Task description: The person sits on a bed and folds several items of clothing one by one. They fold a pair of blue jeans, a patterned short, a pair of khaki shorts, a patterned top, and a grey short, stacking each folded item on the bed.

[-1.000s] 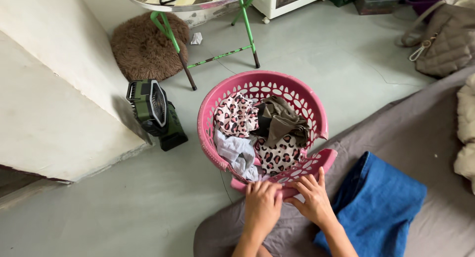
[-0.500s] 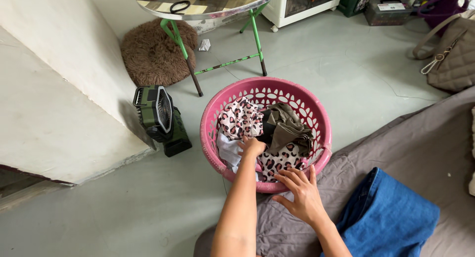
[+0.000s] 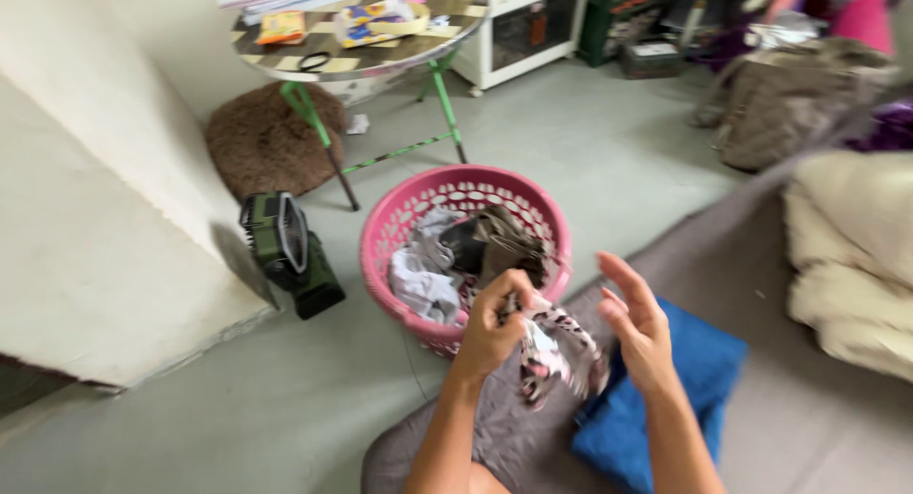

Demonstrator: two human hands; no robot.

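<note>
On the grey bed cover at the lower right, the person is sitting over the work, and the view is now swinging up and blurring, taking in more of the room than it did half a second ago. The round tabletop on green legs is showing its clutter of papers and packets, and a cream quilt is coming into view at the right edge, beside a brown quilted bag.

The pink laundry basket is standing on the floor against the bed's edge, now sitting further from the hands than before, with a white garment and an olive-brown one lying inside it. A green portable fan is resting just beside the basket on its left, near the wall.

The folded blue denim piece is lying on the bed under the right forearm.

The main change is smaller: the leopard-print garment, which a moment ago lay in the basket, is now out of it and hanging in the air over the bed, between the two hands. The left hand, which was reaching into the basket, is lifting the garment with its grip pinched tight on the upper edge. The right hand, earlier pressed flat on the cover, is rising beside the cloth with its fingers spread and holding nothing, apparently just short of touching it.
</note>
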